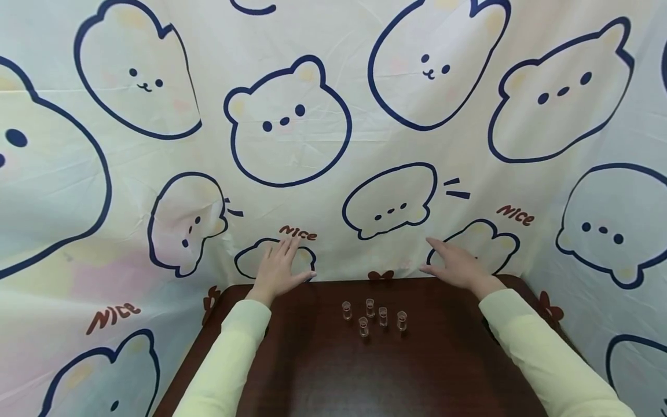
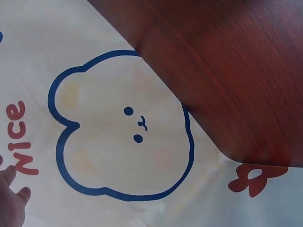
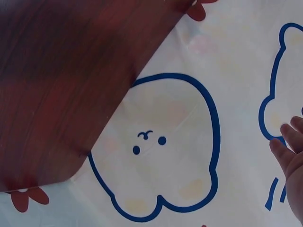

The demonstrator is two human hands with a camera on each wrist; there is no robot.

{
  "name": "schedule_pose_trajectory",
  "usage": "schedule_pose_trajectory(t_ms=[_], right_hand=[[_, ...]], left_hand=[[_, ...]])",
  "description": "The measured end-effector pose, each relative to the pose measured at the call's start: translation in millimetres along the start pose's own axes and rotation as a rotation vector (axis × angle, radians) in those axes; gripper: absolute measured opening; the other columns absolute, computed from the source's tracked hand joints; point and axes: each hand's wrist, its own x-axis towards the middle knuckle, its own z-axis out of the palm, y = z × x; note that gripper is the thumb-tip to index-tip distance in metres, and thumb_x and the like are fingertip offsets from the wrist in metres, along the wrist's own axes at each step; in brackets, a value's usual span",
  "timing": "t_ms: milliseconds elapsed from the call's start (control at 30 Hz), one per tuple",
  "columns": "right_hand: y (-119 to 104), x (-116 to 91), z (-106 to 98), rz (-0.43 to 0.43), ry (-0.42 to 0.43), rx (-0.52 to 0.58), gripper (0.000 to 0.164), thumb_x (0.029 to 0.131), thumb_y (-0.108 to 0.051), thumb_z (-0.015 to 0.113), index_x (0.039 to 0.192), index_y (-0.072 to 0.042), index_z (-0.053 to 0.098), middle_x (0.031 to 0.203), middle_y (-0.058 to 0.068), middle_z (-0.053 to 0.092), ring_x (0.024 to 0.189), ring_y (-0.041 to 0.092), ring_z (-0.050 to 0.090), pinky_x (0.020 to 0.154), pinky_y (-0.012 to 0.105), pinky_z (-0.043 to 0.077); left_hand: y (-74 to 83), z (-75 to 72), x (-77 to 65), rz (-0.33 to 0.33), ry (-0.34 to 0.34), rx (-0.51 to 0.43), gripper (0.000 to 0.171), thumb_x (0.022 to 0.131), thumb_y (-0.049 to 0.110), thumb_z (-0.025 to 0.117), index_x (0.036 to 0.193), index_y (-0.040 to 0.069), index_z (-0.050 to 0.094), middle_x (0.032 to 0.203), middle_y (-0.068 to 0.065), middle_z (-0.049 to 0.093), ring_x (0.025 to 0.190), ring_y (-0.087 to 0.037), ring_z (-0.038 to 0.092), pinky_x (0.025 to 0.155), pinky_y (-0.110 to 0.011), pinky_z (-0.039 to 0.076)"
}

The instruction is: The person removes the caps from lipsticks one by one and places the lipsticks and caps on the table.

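Several small clear glass vials or cups [image 1: 383,316] stand upright in a loose cluster on the dark brown table [image 1: 333,376]. My left hand [image 1: 276,271] is raised by the table's far edge, left of the cluster, its fingers extended and nothing held. On the other side, my right hand [image 1: 458,265] is also raised near the far edge, fingers and thumb spread, holding nothing. In the wrist views only part of each hand shows, at the frame's border, and the small glasses are out of sight.
A pale cloth [image 1: 292,208] printed with blue-outlined animal faces and red "Nice" lettering hangs behind the table and along both sides. The table's far corners are rounded, and its far edge [image 1: 333,282] lies close to the cloth.
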Motion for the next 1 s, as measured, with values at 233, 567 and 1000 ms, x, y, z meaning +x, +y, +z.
schedule_pose_trajectory(t_ms=[233, 567, 1000], right_hand=[[-2.8, -3.9, 17.5, 0.01, -0.033, 0.044, 0.09, 0.086, -0.061, 0.062, 0.15, -0.005, 0.033, 0.145, 0.025, 0.041, 0.13, 0.046, 0.04, 0.101, 0.061, 0.035], [1.8, -11.4, 49.0, 0.011, -0.071, 0.159, 0.08, 0.084, -0.046, 0.073, 0.145, -0.003, 0.043, 0.139, 0.023, 0.05, 0.125, 0.042, 0.047, 0.097, 0.059, 0.04], [-3.1, -20.7, 84.5, 0.047, -0.097, 0.231, 0.075, 0.084, -0.041, 0.075, 0.141, -0.001, 0.047, 0.137, 0.021, 0.052, 0.125, 0.038, 0.049, 0.098, 0.054, 0.041]], left_hand=[[2.6, 3.5, -6.3, -0.008, -0.002, -0.031, 0.097, 0.081, 0.072, 0.057, 0.152, 0.011, 0.031, 0.15, -0.017, 0.038, 0.135, -0.036, 0.038, 0.108, -0.057, 0.028], [5.0, 9.8, -15.2, -0.006, 0.024, -0.062, 0.093, 0.081, 0.07, 0.06, 0.15, 0.011, 0.038, 0.147, -0.016, 0.043, 0.131, -0.035, 0.043, 0.105, -0.056, 0.032], [9.7, 19.7, -28.7, 0.003, 0.033, -0.098, 0.093, 0.079, 0.069, 0.063, 0.148, 0.01, 0.041, 0.143, -0.015, 0.047, 0.129, -0.034, 0.045, 0.101, -0.059, 0.036]])
